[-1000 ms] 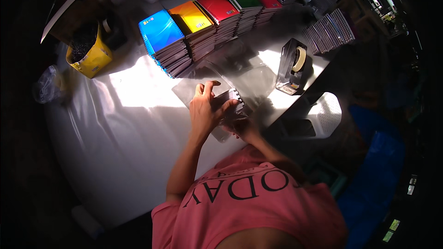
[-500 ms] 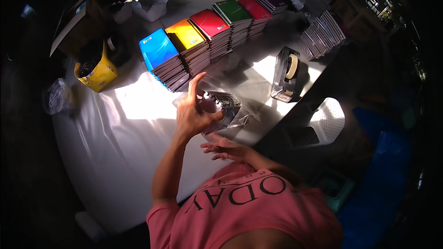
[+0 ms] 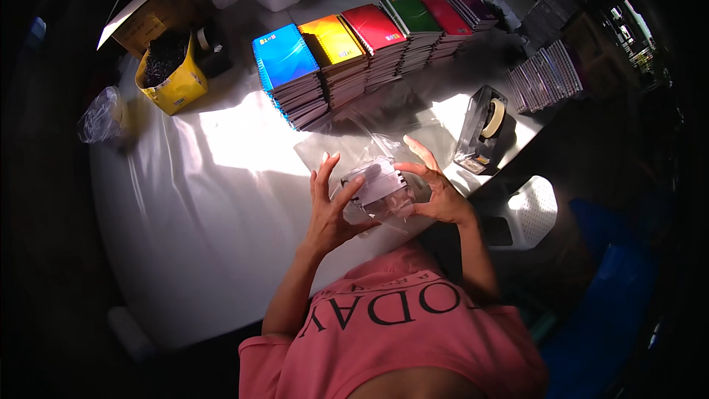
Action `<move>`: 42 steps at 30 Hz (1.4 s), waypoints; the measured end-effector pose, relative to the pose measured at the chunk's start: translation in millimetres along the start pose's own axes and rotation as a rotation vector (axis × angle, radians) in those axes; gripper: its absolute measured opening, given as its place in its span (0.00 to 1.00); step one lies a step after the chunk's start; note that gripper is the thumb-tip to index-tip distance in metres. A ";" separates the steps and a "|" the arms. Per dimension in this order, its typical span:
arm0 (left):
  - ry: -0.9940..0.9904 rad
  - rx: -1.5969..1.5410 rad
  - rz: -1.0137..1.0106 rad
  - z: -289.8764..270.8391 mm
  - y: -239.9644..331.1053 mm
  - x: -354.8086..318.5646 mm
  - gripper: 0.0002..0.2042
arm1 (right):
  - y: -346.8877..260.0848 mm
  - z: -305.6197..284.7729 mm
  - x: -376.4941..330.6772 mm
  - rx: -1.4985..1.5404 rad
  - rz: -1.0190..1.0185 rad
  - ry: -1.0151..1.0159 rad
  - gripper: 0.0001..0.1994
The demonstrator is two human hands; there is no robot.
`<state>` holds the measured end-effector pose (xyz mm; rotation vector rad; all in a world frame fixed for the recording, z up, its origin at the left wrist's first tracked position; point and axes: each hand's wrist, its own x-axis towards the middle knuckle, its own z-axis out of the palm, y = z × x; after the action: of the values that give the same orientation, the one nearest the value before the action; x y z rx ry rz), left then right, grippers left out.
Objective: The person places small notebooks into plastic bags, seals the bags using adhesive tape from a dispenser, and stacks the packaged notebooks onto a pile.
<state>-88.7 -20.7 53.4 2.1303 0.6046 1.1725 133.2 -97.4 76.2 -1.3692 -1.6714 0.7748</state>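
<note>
Holding a small clear packet [image 3: 377,188] up off the table [image 3: 185,251]

My left hand [image 3: 329,210] and right hand [image 3: 436,192] had lifted it since a second before; fingers spread, fingertips pinching both ends.

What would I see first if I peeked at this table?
The row of bright notebook stacks along the far side: blue, yellow, red, green. In the middle, the left hand and right hand hold a small clear-wrapped packet above the white table. A yellow box sits far left, and a tape dispenser stands to the right.
</note>
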 end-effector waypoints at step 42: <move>-0.770 0.638 0.075 -21.3 0.8 13.4 0.35 | -23.9 -14.2 25.9 -0.503 -0.116 -0.630 0.33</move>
<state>-100.3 -6.2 70.4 2.8919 0.5709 0.0980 132.7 -77.9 108.9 -1.4192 -2.5498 0.7988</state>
